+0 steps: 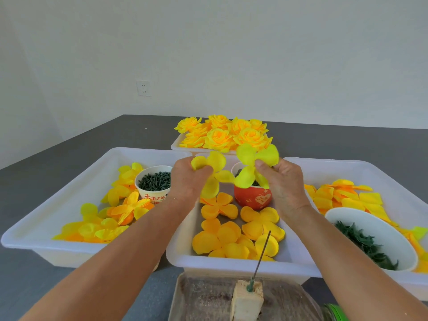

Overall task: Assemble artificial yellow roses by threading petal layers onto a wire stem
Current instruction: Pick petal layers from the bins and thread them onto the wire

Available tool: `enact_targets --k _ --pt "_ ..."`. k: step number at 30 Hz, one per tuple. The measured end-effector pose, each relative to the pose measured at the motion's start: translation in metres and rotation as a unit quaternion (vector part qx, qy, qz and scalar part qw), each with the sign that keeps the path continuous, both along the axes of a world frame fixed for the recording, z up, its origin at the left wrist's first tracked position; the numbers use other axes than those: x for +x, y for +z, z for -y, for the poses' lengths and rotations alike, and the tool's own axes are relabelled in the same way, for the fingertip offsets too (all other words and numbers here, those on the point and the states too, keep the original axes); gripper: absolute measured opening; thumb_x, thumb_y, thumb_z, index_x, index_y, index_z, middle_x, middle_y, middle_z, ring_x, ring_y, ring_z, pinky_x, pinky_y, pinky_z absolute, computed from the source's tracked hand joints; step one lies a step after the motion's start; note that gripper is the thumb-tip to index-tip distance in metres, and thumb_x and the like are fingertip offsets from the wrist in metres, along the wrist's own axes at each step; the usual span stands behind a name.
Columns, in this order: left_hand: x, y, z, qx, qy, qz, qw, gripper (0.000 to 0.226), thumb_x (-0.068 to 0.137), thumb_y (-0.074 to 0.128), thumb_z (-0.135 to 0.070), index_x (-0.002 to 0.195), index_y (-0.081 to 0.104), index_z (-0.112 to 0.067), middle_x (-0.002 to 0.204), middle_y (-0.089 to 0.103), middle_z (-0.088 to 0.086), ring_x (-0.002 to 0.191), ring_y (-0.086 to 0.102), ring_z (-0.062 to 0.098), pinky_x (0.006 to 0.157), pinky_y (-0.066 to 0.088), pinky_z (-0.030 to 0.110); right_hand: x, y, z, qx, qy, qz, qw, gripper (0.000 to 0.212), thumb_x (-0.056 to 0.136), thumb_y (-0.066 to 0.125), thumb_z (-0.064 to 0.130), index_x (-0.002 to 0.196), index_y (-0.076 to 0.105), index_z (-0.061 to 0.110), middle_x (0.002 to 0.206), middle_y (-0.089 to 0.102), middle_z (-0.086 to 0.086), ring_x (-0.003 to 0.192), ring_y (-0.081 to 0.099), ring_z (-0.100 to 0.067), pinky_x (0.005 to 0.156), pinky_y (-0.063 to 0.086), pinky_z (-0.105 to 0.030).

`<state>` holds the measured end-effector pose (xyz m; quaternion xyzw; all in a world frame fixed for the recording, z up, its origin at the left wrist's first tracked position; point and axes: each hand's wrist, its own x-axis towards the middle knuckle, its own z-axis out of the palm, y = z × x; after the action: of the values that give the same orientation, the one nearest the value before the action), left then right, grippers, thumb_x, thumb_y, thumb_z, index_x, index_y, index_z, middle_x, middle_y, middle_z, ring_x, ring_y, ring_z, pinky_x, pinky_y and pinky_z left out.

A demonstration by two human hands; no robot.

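My left hand (188,179) pinches a yellow four-lobed petal layer (214,174) above the middle tray (180,256). My right hand (283,181) pinches a second, brighter yellow petal layer (250,166) beside it. The two layers hang close together in the air. Below them, near the front edge, a thin wire stem (260,258) stands tilted out of a small beige block (246,300). Nothing is threaded on the wire. Loose orange-yellow petal layers (222,237) lie in the middle tray.
A left tray (46,205) holds yellow petals and a paper cup of dark green pieces (154,181). A red cup (253,198) stands in the middle tray. A right tray (393,181) holds petals and a white bowl of green leaves (368,242). Finished roses (222,133) fill a far tray.
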<state>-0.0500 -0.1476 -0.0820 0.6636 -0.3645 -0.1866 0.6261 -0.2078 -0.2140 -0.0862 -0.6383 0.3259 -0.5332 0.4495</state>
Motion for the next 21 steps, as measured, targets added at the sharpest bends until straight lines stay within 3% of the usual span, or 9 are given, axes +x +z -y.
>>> enact_targets --k 3,5,11,12,14,15,17,20,21 --pt "0.0035 0.0015 -0.0031 -0.025 0.012 -0.035 0.999 0.019 0.081 0.064 -0.002 0.065 0.056 -0.009 0.069 0.053 0.016 0.068 0.048 0.025 0.059 0.04 0.036 -0.0024 0.0001 0.0037 0.026 0.015 0.058 0.998 0.022 0.088 0.064 0.014 0.072 0.071 0.028 0.076 0.073 0.009 0.076 0.066 -0.006 0.073 0.055 -0.023" --pt "0.0003 0.0034 -0.0048 -0.034 -0.011 -0.042 0.998 0.014 0.083 0.064 -0.003 0.07 0.06 -0.008 0.075 0.06 0.023 0.07 0.055 0.03 0.062 0.048 0.043 -0.002 0.0 0.0031 0.033 0.032 0.058 0.997 0.025 0.087 0.064 0.011 0.07 0.072 0.028 0.073 0.073 0.013 0.074 0.067 -0.004 0.07 0.055 -0.019" --pt "0.0009 0.0056 -0.0067 -0.072 0.0 -0.062 0.995 0.019 0.086 0.064 -0.007 0.069 0.061 -0.014 0.054 0.062 -0.003 0.051 0.059 0.01 0.045 0.046 0.017 -0.0028 -0.0001 0.0024 0.046 0.05 0.026 0.997 0.015 0.082 0.07 0.014 0.072 0.072 0.025 0.075 0.074 0.007 0.081 0.068 -0.018 0.081 0.054 -0.038" --pt "0.0016 0.0061 -0.007 -0.072 0.002 -0.066 0.995 0.016 0.086 0.064 -0.008 0.072 0.062 -0.013 0.057 0.064 -0.001 0.056 0.062 0.014 0.05 0.051 0.022 -0.0022 0.0001 0.0017 0.047 0.05 0.021 0.997 0.012 0.081 0.071 0.015 0.072 0.072 0.023 0.079 0.074 0.002 0.082 0.067 -0.021 0.083 0.053 -0.041" --pt "0.002 0.0065 -0.0073 -0.077 0.007 -0.078 0.994 0.01 0.086 0.066 -0.011 0.076 0.064 -0.013 0.073 0.067 0.015 0.072 0.065 0.033 0.069 0.056 0.045 -0.0015 0.0009 0.0016 0.05 0.036 0.013 0.998 0.006 0.078 0.073 0.017 0.076 0.074 0.012 0.088 0.071 -0.018 0.085 0.067 -0.035 0.083 0.052 -0.05" --pt "0.0018 0.0071 -0.0077 -0.084 0.013 -0.086 0.993 0.009 0.085 0.067 -0.012 0.076 0.064 -0.014 0.08 0.066 0.021 0.079 0.064 0.041 0.075 0.054 0.054 -0.002 0.0006 0.0027 0.039 0.019 0.001 0.999 0.016 0.078 0.074 0.019 0.08 0.072 0.003 0.091 0.068 -0.027 0.087 0.064 -0.043 0.081 0.051 -0.052" --pt "0.0015 0.0088 -0.0089 -0.1 0.032 -0.101 0.989 0.011 0.082 0.07 -0.013 0.076 0.062 -0.017 0.093 0.066 0.028 0.09 0.061 0.049 0.079 0.05 0.061 -0.0033 -0.0016 0.0046 -0.022 -0.002 -0.064 0.998 0.023 0.077 0.075 0.023 0.081 0.072 0.0 0.085 0.068 -0.028 0.082 0.061 -0.043 0.074 0.052 -0.046" --pt "0.0011 0.0101 -0.0103 -0.108 0.033 -0.117 0.987 0.012 0.083 0.07 -0.013 0.074 0.063 -0.017 0.093 0.065 0.026 0.089 0.062 0.045 0.083 0.049 0.061 -0.0039 -0.004 -0.0001 -0.114 0.036 -0.239 0.964 0.012 0.076 0.077 0.026 0.079 0.072 0.015 0.07 0.066 0.001 0.068 0.059 -0.013 0.063 0.046 -0.019" --pt "0.0011 0.0102 -0.0101 -0.104 0.026 -0.122 0.987 0.011 0.085 0.067 -0.013 0.075 0.064 -0.016 0.092 0.065 0.024 0.087 0.062 0.041 0.085 0.05 0.06 -0.0036 -0.0057 -0.0019 -0.128 0.07 -0.297 0.944 0.014 0.075 0.077 0.026 0.075 0.07 0.014 0.07 0.065 0.002 0.069 0.059 -0.012 0.065 0.048 -0.019"
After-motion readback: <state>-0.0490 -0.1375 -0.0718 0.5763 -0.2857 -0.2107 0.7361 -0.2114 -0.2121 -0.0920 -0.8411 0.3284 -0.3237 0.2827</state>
